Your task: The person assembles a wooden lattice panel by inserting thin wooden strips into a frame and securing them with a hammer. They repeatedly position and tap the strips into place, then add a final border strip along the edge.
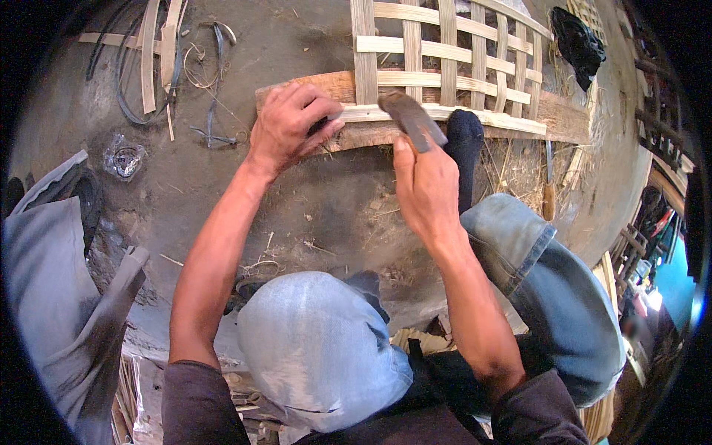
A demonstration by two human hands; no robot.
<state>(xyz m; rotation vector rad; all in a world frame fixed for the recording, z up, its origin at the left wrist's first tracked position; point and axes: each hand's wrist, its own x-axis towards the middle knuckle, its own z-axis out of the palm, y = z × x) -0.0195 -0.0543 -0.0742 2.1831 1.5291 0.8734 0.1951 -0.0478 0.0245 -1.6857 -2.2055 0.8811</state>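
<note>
A woven bamboo lattice (449, 52) of pale flat strips lies at the far middle, its near edge over a wooden plank (356, 138). Along that edge runs a bamboo strip (504, 119). My left hand (293, 126) is closed at the strip's left end, fingertips curled over it and partly hidden. In my right hand (430, 185) is a hammer (408, 119), gripped close below its head. The dark metal head is over the strip, slightly blurred; whether it touches is unclear. My foot in a dark sock (465, 137) rests against the strip, right of the hammer.
A wooden-handled blade (549, 185) lies right of the foot. Loose bamboo strips (148, 59) and dark cords (122, 89) lie at the far left, near crumpled clear plastic (124, 157). Grey cloth (67, 274) fills the left side. A black plastic bag (577, 44) lies far right.
</note>
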